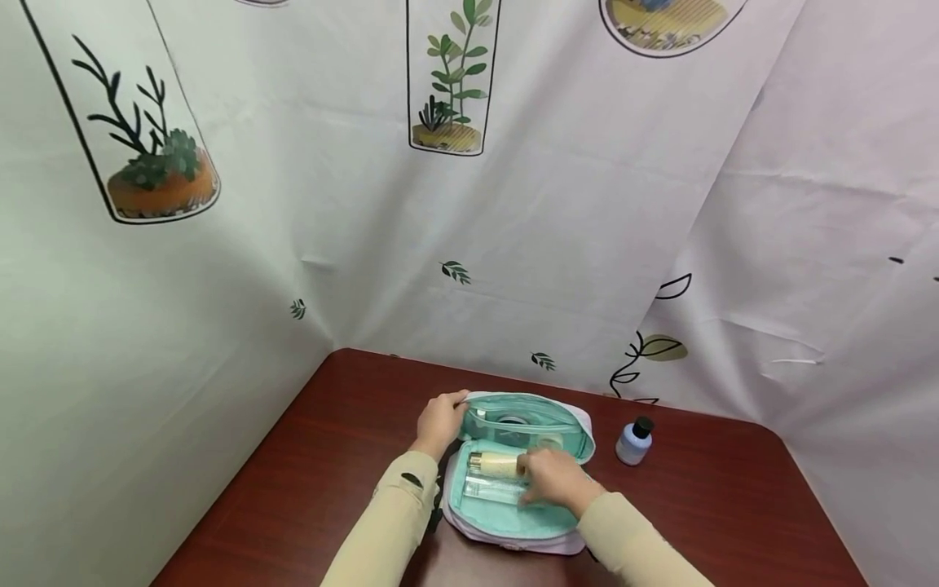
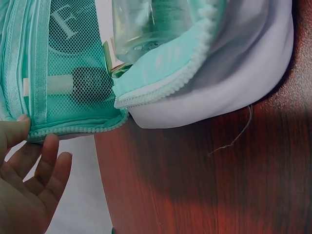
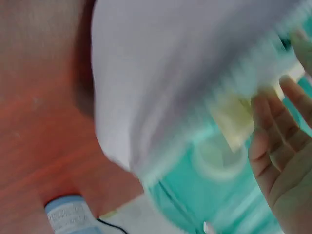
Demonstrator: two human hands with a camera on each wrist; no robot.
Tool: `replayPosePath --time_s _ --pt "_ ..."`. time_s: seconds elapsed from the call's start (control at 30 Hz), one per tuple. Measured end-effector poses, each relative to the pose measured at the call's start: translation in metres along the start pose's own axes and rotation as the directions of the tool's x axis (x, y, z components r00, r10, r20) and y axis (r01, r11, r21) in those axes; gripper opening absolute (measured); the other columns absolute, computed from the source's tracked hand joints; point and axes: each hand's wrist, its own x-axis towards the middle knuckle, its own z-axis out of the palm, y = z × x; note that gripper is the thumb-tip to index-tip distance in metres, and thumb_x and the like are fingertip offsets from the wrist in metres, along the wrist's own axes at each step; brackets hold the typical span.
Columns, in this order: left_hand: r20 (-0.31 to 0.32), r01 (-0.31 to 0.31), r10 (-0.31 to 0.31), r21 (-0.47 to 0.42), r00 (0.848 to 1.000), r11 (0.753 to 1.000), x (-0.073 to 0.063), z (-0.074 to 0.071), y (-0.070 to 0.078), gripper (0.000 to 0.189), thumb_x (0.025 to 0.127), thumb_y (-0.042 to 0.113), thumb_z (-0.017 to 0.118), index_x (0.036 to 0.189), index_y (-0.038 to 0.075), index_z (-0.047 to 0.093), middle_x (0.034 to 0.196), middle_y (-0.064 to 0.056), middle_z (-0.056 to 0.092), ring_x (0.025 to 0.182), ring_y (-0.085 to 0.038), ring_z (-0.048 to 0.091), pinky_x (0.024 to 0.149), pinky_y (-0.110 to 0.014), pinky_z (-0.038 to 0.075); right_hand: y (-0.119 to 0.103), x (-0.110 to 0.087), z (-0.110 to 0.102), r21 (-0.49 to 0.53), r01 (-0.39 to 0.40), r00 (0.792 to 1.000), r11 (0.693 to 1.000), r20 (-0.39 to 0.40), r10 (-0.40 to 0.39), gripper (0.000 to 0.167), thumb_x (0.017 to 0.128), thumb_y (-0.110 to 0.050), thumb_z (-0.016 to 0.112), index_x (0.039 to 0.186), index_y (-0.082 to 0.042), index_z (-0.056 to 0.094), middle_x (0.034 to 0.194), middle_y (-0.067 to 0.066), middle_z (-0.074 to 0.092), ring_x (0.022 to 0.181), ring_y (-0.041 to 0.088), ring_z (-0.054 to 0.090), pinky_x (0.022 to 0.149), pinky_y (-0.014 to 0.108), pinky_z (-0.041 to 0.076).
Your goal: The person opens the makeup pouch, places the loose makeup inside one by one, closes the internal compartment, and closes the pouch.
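Toiletry bag: it lies open on the counter (image 1: 734, 514) in front of you, its teal lining (image 1: 506, 518) facing up between your two hands.
Left hand: your left hand (image 1: 440, 420) pinches the raised lid (image 1: 584, 420) at its zipped edge, thumb on one side and fingers on the other.
Right hand: your right hand (image 1: 552, 475) is over the bag's lower half, fingers apart and loosely bent at the right ends of the bottles; you cannot tell whether it touches them.
Bottles: three; one cream bottle with a gold cap (image 1: 499, 465) and one clear bottle (image 1: 491, 489) side by side in the bag, one blue bottle with a black cap (image 1: 634, 444) standing on the counter to your right.
Mesh pocket: in the lid you have one round piece marked F (image 2: 73, 27), one white-and-black piece (image 2: 90, 87) and one pale round piece (image 3: 219, 158).
Hard to see: your right hand covers the bottles' right ends; mesh veils the pocket's contents; your right wrist view is blurred and cuts off the blue bottle.
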Motion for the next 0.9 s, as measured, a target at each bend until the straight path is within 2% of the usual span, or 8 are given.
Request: replayPosePath --time_s 0.13,0.2,0.27,0.33,0.43,0.6,0.73,0.9 --pt "-0.008 -0.006 0.006 0.01 1.0 1.0 0.001 0.0 0.0 0.034 0.091 0.02 0.06 0.124 0.014 0.061 0.118 -0.008 0.062 0.066 -0.014 0.057 0.05 -0.028 0.034 0.019 -0.002 -0.036 0.071 -0.093 0.989 0.993 -0.106 0.101 0.023 0.071 -0.03 0.079 0.084 -0.017 0.066 0.072 -0.009 0.056 0.062 0.007 0.051 0.053 0.028 0.041" --pt "-0.009 -0.004 0.004 0.007 1.0 1.0 0.001 -0.001 0.0 0.034 0.091 0.02 0.06 0.124 0.014 0.061 0.118 -0.008 0.062 0.069 -0.015 0.058 0.051 -0.027 0.035 0.034 -0.005 -0.057 0.094 -0.176 0.963 0.98 -0.191 0.191 0.014 0.075 -0.026 0.076 0.083 -0.019 0.066 0.07 -0.009 0.056 0.06 0.007 0.05 0.052 0.029 0.04" --pt "-0.01 0.0 0.0 0.006 1.0 1.0 0.001 -0.001 0.0 0.034 0.091 0.019 0.06 0.124 0.013 0.061 0.119 -0.009 0.061 0.068 -0.014 0.058 0.05 -0.028 0.035 0.052 -0.012 -0.074 0.093 -0.256 0.925 0.962 -0.265 0.272 0.01 0.078 -0.024 0.073 0.082 -0.018 0.066 0.071 -0.007 0.056 0.061 0.01 0.051 0.053 0.031 0.041" --pt "-0.005 0.006 -0.006 0.002 1.0 1.0 0.001 -0.001 0.001 0.034 0.091 0.019 0.059 0.125 0.013 0.06 0.119 -0.009 0.061 0.067 -0.015 0.057 0.05 -0.028 0.034 0.069 -0.021 -0.086 0.093 -0.326 0.892 0.941 -0.301 0.339 0.011 0.079 -0.02 0.071 0.086 -0.014 0.066 0.077 -0.001 0.057 0.068 0.017 0.054 0.057 0.036 0.043" --pt "-0.002 0.006 -0.006 0.008 1.0 1.0 0.0 -0.001 0.0 0.034 0.091 0.019 0.059 0.125 0.014 0.06 0.119 -0.009 0.061 0.07 -0.014 0.058 0.051 -0.028 0.034 0.092 -0.037 -0.091 0.097 -0.412 0.867 0.906 -0.264 0.422 0.024 0.08 -0.018 0.072 0.099 -0.005 0.064 0.091 0.011 0.056 0.079 0.027 0.055 0.063 0.043 0.045" --pt "0.005 0.01 -0.01 0.011 1.0 1.0 0.001 0.001 -0.002 0.034 0.091 0.019 0.059 0.125 0.014 0.06 0.117 -0.009 0.062 0.062 -0.014 0.054 0.049 -0.028 0.032 0.114 -0.056 -0.075 0.124 -0.496 0.853 0.86 -0.114 0.508 0.042 0.08 -0.012 0.07 0.118 0.001 0.057 0.112 0.027 0.047 0.091 0.04 0.053 0.07 0.049 0.044" --pt "0.009 0.009 -0.009 0.003 1.0 1.0 0.001 0.003 -0.003 0.034 0.092 0.019 0.058 0.125 0.015 0.06 0.116 -0.009 0.063 0.051 -0.012 0.045 0.046 -0.027 0.029 0.121 -0.064 -0.061 0.142 -0.505 0.855 0.852 -0.056 0.516 0.045 0.079 -0.001 0.064 0.122 0.003 0.054 0.123 0.032 0.041 0.098 0.044 0.053 0.074 0.05 0.045" --pt "0.0 0.002 -0.002 0.006 1.0 1.0 0.0 0.002 -0.001 0.034 0.091 0.018 0.059 0.125 0.014 0.06 0.117 -0.009 0.062 0.055 -0.01 0.049 0.046 -0.027 0.03 0.124 -0.066 -0.054 0.137 -0.5 0.855 0.855 -0.081 0.512 0.042 0.077 0.009 0.055 0.119 0.003 0.057 0.117 0.03 0.049 0.099 0.041 0.054 0.074 0.049 0.046"
